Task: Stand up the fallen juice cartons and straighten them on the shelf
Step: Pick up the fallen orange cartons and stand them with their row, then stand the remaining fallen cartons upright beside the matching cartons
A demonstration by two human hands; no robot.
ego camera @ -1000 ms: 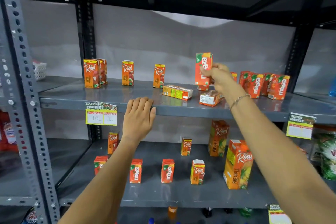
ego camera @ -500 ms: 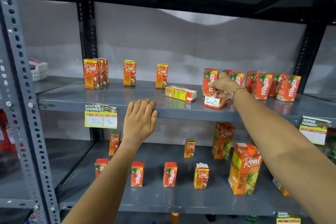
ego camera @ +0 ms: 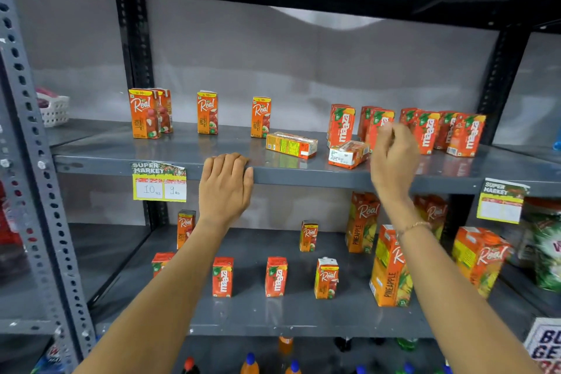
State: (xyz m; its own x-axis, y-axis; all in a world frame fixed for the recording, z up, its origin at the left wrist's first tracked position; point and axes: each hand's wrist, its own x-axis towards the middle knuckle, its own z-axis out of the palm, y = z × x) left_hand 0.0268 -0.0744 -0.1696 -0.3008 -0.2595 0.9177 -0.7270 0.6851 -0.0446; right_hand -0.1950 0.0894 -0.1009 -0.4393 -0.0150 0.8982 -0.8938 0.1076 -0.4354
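Two small juice cartons lie flat on the upper grey shelf (ego camera: pixel 121 158): an orange fallen carton (ego camera: pixel 291 145) and a white-faced fallen carton (ego camera: pixel 348 155). An upright Maaza carton (ego camera: pixel 341 125) stands just behind them, with several more Maaza cartons (ego camera: pixel 464 135) in a row to its right. Upright Real cartons (ego camera: pixel 207 112) stand to the left. My right hand (ego camera: pixel 393 158) hovers just right of the white-faced fallen carton, fingers loosely curled, holding nothing. My left hand (ego camera: pixel 226 188) rests flat on the shelf's front edge.
The lower shelf (ego camera: pixel 273 319) holds small Maaza and Real cartons and tall pineapple cartons (ego camera: pixel 390 270). Price tags (ego camera: pixel 159 181) hang from the shelf edge. A perforated upright post (ego camera: pixel 33 161) stands at left, a white basket (ego camera: pixel 54 109) behind it. Bottles sit below.
My right hand set the lifted Maaza carton upright on the shelf, released it and drew back toward me. My left hand stayed on the shelf edge.
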